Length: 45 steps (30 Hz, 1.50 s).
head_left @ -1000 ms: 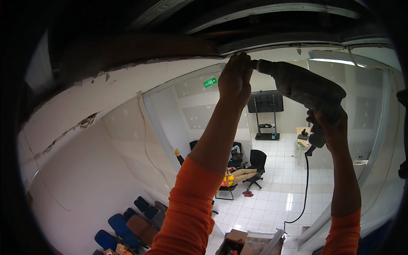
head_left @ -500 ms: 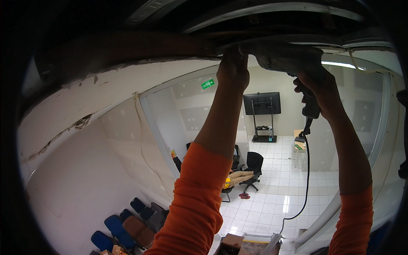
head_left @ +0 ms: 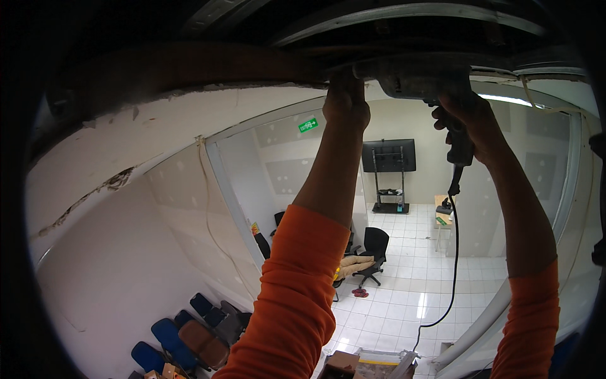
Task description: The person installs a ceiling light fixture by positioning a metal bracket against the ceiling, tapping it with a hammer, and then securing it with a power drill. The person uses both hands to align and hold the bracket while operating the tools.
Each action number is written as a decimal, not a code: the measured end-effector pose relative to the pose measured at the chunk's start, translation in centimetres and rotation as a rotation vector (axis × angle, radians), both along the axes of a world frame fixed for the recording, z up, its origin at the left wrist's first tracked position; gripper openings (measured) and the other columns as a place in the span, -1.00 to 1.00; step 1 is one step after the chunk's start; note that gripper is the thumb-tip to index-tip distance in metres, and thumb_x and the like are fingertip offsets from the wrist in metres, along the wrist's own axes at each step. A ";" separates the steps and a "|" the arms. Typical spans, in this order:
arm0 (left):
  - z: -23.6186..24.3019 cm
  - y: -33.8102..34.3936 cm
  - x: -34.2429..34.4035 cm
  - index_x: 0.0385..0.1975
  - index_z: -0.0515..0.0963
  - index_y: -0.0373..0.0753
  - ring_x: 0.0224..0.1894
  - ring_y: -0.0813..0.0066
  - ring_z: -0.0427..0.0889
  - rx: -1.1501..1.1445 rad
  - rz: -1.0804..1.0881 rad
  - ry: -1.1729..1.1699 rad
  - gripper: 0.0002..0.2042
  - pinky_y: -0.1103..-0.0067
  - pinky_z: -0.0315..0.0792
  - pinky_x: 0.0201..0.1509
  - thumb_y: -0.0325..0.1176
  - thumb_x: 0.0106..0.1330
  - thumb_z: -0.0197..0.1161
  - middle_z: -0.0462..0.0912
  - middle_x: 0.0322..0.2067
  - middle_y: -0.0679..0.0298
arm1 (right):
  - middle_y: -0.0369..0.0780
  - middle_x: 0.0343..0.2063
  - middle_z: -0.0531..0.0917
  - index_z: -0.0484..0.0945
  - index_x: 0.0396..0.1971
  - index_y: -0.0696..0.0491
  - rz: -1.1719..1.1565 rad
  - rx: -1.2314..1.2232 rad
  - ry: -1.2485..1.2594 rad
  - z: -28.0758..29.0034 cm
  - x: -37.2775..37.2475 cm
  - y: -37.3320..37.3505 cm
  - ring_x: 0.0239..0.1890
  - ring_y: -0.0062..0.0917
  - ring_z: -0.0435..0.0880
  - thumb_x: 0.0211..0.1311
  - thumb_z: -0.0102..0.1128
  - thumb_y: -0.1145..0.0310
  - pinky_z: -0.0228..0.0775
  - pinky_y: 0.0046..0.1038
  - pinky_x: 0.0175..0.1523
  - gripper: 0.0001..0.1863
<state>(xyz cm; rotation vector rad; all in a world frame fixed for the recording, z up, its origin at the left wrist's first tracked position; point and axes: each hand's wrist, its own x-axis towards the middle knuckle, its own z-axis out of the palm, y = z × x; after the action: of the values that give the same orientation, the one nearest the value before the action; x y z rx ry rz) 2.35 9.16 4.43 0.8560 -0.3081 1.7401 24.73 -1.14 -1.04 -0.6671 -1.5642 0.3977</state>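
My right hand [head_left: 470,120] has its fingers clamped on the power drill [head_left: 423,79]; my left hand [head_left: 346,104] reaches the dark ceiling channel [head_left: 404,12], fingers hidden, grip unclear.

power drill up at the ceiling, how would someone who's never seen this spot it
Look to the dark ceiling opening at the top, above the white wall edge. Two orange-sleeved arms reach up there; the grey power drill sits in the right hand. Alone up there, it trails a black cord toward the tiled floor.
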 end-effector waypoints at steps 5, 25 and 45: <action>0.2 -0.3 -0.1 0.03 0.51 -0.35 0.00 0.33 0.68 -0.084 0.031 -0.013 -0.74 0.50 0.65 0.14 -0.34 0.48 0.19 0.66 -0.06 0.19 | -0.21 -0.35 0.71 0.49 -0.05 0.04 0.020 -0.028 -0.045 0.9 0.5 0.2 -0.31 -0.50 0.76 0.14 0.37 -0.25 0.58 -0.42 -0.39 -0.33; -0.1 -9.0 -9.8 0.35 -0.82 -0.28 0.49 0.01 0.02 -0.046 1.290 0.205 0.43 0.27 -0.07 0.58 -0.28 0.06 0.59 -0.10 0.44 -0.13 | -0.26 -0.40 0.69 0.50 -0.11 0.00 0.045 -0.006 -0.087 1.2 0.3 0.1 -0.37 -0.53 0.75 0.20 0.37 -0.16 0.53 -0.42 -0.44 -0.45; -0.5 -7.8 -10.4 0.27 -0.94 -0.12 0.41 0.09 0.17 0.044 1.417 0.361 0.42 0.31 0.26 0.49 -0.58 0.04 0.51 -0.03 0.34 -0.12 | -0.24 -0.38 0.70 0.54 -0.07 0.05 0.052 -0.040 -0.099 0.8 0.5 0.8 -0.36 -0.49 0.76 0.13 0.43 -0.16 0.60 -0.39 -0.36 -0.38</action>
<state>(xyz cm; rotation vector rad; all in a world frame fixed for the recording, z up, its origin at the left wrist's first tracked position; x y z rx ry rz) -8.05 1.32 3.89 1.5790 0.6958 2.7422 25.25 -0.29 -0.28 -0.6869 -1.6737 0.4420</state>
